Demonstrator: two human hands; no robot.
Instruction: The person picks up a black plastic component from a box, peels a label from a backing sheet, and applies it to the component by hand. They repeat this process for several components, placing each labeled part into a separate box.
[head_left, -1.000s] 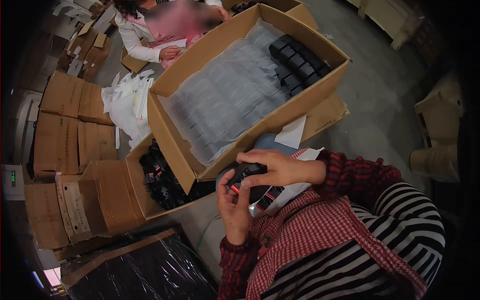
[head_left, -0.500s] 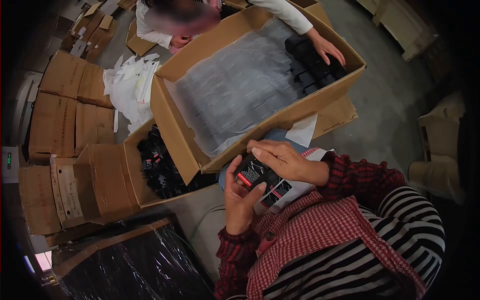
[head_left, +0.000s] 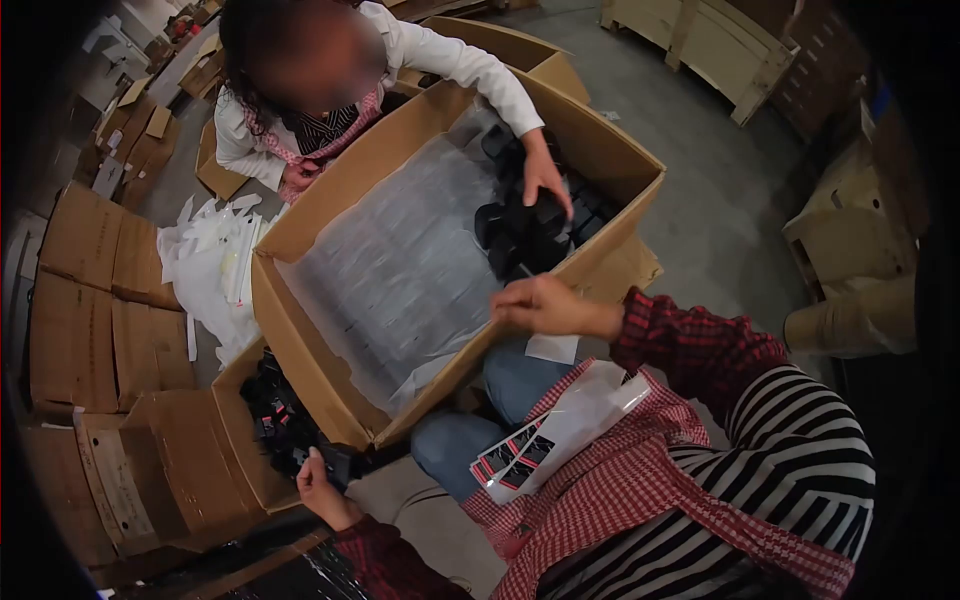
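Observation:
My left hand (head_left: 328, 498) is low at the left, beside the lower carton (head_left: 262, 485). A dark plastic part (head_left: 345, 466) shows against its fingers, and the hand looks closed on it. Inside that carton lie black parts with red-and-black labels (head_left: 275, 405). Over the near wall of the big carton (head_left: 470, 352) is my right hand (head_left: 545, 305), its fingers drawn together; what they hold, if anything, is hidden. White sheets with red-and-black labels (head_left: 520, 455) rest on my lap.
Across the big carton, a co-worker's hand (head_left: 543, 180) touches black plastic parts (head_left: 520, 235). Translucent wrapping (head_left: 390, 260) covers the rest of its contents. White plastic scraps (head_left: 215, 260) and stacked cartons (head_left: 75, 310) stand left; a wooden crate (head_left: 730, 60) is at the back.
My hands have moved apart: the left went down-left to the lower carton with the black part, the right to the big carton's edge. The co-worker's hand now grasps among the black parts.

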